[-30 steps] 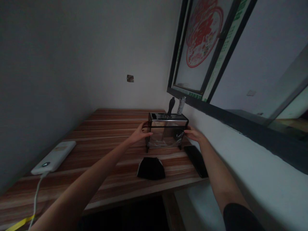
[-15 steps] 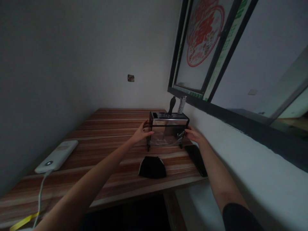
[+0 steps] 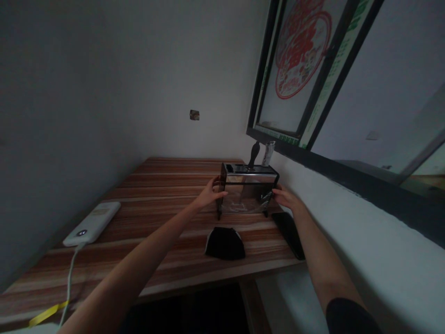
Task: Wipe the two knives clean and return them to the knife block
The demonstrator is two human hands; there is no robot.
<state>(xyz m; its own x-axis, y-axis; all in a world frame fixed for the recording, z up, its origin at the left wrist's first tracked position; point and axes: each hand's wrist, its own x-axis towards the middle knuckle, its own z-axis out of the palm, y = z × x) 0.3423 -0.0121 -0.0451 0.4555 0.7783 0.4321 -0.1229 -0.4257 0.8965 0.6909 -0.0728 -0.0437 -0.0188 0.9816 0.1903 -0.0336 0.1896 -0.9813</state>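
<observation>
A knife holder [image 3: 248,192] with a see-through front and a dark, shiny top stands upright on short black feet on the table. A black-handled knife [image 3: 255,154] is in its top slot, the blade showing dimly behind the clear panel. Beside it a thing in silvery wrapping [image 3: 268,154] sticks up; its kind cannot be made out. My left hand [image 3: 211,194] grips the holder's left end, thumb on the front and fingers round the side. At the right end my right hand [image 3: 284,195] clasps the lower side, its far fingers hidden.
On the wooden table [image 3: 167,185] a folded black cloth item [image 3: 225,243] lies in front of the holder. A black phone [image 3: 289,234] rests near my right forearm. At left sits a white power bank [image 3: 93,223] with a cable [image 3: 70,273]. Wall and window frame [image 3: 292,147] border the right side.
The whole view has shifted slightly, so everything appears a little further right. Both hands keep their hold on the knife holder, which shows no clear movement on the table.
</observation>
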